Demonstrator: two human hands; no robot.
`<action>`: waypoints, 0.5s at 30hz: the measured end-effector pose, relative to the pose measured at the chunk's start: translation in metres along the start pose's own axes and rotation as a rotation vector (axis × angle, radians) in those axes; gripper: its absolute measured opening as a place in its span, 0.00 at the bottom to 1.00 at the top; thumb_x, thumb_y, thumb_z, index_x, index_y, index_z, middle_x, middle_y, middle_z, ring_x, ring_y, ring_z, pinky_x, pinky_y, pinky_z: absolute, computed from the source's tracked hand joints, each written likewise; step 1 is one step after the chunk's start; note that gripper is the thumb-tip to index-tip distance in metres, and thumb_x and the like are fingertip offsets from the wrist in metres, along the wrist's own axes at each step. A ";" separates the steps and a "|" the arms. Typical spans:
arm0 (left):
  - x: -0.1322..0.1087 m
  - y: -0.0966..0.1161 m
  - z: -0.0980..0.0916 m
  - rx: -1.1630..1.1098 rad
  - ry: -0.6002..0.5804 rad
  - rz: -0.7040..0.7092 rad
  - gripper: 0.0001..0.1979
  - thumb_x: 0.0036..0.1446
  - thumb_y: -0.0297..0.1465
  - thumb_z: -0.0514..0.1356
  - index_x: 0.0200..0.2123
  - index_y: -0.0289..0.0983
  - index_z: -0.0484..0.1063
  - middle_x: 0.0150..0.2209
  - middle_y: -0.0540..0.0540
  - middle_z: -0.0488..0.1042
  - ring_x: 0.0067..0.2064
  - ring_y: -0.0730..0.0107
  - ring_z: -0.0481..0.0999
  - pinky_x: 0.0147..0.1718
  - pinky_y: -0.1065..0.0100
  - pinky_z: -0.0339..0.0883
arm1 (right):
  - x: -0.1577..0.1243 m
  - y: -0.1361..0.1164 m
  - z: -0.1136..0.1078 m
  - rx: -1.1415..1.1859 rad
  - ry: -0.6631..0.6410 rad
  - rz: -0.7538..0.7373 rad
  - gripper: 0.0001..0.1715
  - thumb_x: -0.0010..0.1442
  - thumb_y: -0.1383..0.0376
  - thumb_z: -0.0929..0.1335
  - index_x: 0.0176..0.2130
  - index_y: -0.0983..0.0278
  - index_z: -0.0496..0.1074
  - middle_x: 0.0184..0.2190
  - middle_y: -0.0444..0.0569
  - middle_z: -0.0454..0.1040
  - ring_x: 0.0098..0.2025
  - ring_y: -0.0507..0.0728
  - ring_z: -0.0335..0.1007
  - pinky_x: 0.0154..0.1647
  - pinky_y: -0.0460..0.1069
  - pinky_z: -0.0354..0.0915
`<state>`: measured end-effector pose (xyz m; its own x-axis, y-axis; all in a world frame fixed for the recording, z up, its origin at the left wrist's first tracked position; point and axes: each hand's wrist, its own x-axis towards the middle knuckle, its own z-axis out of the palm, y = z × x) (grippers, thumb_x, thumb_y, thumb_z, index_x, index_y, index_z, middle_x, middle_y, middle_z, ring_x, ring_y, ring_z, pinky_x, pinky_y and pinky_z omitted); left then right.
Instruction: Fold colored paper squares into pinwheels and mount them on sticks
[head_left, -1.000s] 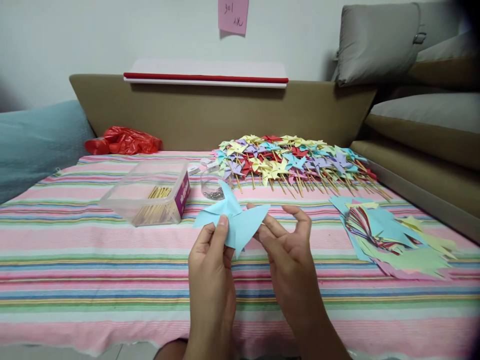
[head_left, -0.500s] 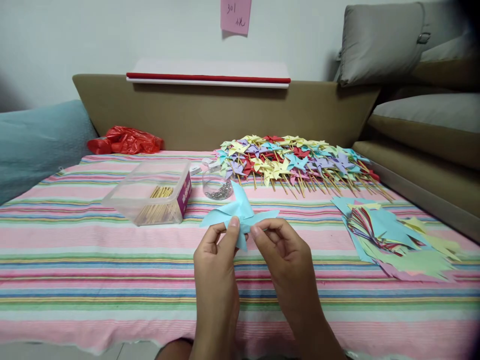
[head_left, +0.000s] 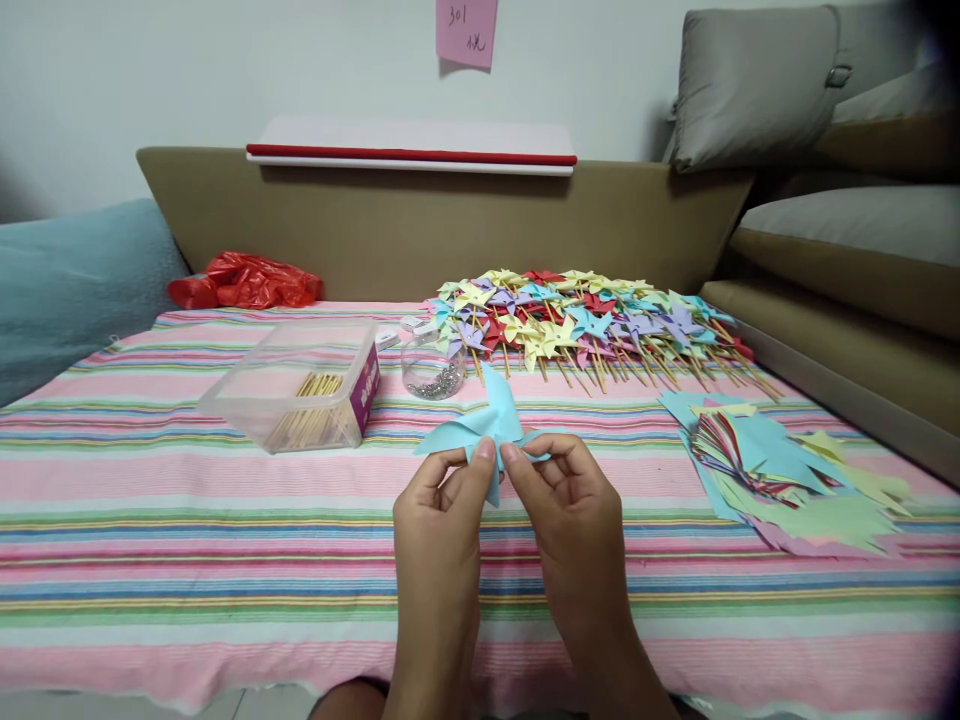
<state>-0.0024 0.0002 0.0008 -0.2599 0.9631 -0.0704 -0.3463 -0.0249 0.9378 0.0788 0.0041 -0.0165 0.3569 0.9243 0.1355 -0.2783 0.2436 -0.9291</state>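
Pinching blue paper point(head_left: 501, 412), left hand point(head_left: 444, 508) close beside right hand point(head_left: 576, 505).

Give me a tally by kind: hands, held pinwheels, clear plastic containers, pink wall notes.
Hands (left hand, right hand): 2
Held light-blue paper pinwheel: 1
Clear plastic containers (rectangular box, round tub): 2
Pink wall note: 1
Total: 6

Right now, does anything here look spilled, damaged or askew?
Nothing seems spilled, and what shows of the blue pinwheel looks intact. Only the paper pile at right seems untidy, splayed rather than squared up.
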 end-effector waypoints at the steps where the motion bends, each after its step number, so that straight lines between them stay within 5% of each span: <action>1: -0.001 0.001 0.000 0.010 0.003 0.001 0.14 0.50 0.40 0.72 0.30 0.35 0.78 0.27 0.52 0.74 0.31 0.76 0.70 0.31 0.77 0.65 | 0.000 0.000 0.000 -0.004 0.005 -0.003 0.15 0.53 0.59 0.77 0.33 0.61 0.70 0.26 0.41 0.74 0.31 0.51 0.72 0.32 0.45 0.70; 15: -0.004 0.005 0.004 0.062 -0.019 0.024 0.11 0.51 0.37 0.70 0.31 0.34 0.80 0.26 0.50 0.74 0.30 0.74 0.70 0.30 0.75 0.65 | 0.000 -0.003 0.001 0.022 0.044 0.014 0.16 0.52 0.59 0.77 0.34 0.61 0.69 0.24 0.40 0.74 0.29 0.51 0.72 0.30 0.44 0.69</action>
<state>0.0003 -0.0028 0.0073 -0.2505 0.9672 -0.0422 -0.2840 -0.0317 0.9583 0.0787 0.0038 -0.0130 0.3920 0.9138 0.1068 -0.3031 0.2378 -0.9228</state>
